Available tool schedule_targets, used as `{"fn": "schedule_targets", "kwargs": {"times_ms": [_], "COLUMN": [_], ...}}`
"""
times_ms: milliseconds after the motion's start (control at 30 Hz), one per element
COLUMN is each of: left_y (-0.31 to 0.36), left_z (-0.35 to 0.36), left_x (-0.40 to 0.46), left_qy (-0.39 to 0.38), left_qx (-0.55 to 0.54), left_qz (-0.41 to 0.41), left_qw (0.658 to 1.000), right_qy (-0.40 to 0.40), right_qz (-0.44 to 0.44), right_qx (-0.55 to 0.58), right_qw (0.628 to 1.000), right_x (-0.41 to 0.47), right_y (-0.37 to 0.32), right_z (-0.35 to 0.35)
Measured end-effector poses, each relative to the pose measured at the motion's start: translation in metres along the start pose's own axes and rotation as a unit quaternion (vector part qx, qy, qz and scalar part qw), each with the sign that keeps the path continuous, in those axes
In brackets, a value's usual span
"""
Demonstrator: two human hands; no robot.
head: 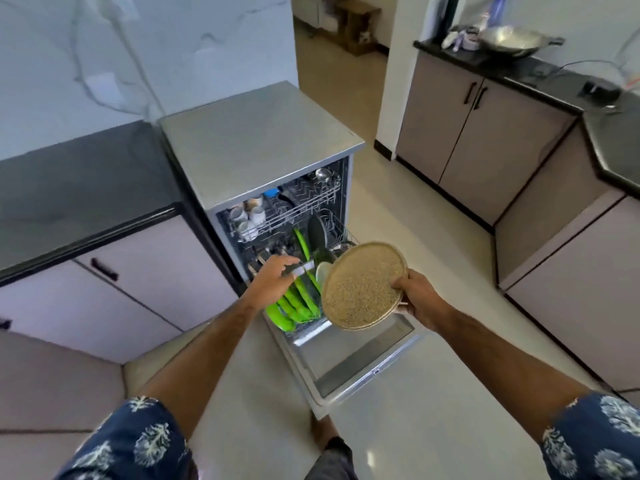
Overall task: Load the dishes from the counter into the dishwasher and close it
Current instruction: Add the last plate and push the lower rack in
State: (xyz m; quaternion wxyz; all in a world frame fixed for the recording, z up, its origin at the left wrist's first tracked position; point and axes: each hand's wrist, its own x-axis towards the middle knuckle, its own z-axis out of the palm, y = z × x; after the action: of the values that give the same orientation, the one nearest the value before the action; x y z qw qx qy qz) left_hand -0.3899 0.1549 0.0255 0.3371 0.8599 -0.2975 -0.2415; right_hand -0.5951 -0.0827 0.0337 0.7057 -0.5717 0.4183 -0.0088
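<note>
Speckled plate (363,285) hiding lower rack (332,233)

Green plates (294,308) fill the lower rack's (341,233) front; open gaps remain behind, beside a dark pan (317,233).

This is a kitchen in a home. In the middle of the frame a dishwasher (277,209) stands open with cups (247,216) and green plates (294,306) in its racks, and a dark counter (79,188) over pale cupboards (114,282) sits at the left. At the upper right, more cupboards with dark handles (474,93) stand under a black counter, a big metal pan (509,41) rests on top, and a doorway (341,26) at the top shows another room.
</note>
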Motion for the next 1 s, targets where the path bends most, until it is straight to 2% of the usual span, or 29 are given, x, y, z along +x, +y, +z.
{"fn": "schedule_targets", "kwargs": {"times_ms": [100, 233, 400, 567, 667, 767, 900, 1000], "left_y": [0.004, 0.017, 0.030, 0.028, 0.010, -0.025, -0.078, -0.118], "left_z": [-0.015, -0.033, -0.040, -0.036, -0.010, 0.042, 0.110, 0.139], "left_x": [0.067, 0.142, 0.222, 0.292, 0.337, 0.368, 0.400, 0.429], "left_qy": [-0.025, 0.001, 0.016, 0.032, 0.034, -0.013, -0.027, 0.014], "left_qx": [0.114, 0.227, 0.374, 0.490, 0.554, 0.587, 0.590, 0.589], "left_qz": [0.051, 0.101, 0.120, 0.112, 0.124, 0.160, 0.189, 0.162], "left_qw": [0.992, 0.968, 0.919, 0.864, 0.823, 0.793, 0.784, 0.791], "right_qy": [0.036, 0.075, 0.085, 0.051, 0.033, 0.027, 0.012, -0.006], "right_qz": [0.011, 0.029, 0.052, 0.062, 0.053, 0.023, 0.018, 0.031], "right_qx": [0.019, 0.030, 0.065, 0.080, 0.066, 0.026, 0.031, 0.072], "right_qw": [0.999, 0.996, 0.993, 0.994, 0.996, 0.999, 0.999, 0.997], "right_x": [0.048, 0.107, 0.190, 0.292, 0.371, 0.443, 0.528, 0.578], "right_y": [-0.019, -0.046, -0.070, -0.073, -0.062, -0.045, -0.012, 0.016], "right_z": [-0.013, -0.015, -0.017, -0.028, -0.037, -0.040, -0.035, -0.020]}}
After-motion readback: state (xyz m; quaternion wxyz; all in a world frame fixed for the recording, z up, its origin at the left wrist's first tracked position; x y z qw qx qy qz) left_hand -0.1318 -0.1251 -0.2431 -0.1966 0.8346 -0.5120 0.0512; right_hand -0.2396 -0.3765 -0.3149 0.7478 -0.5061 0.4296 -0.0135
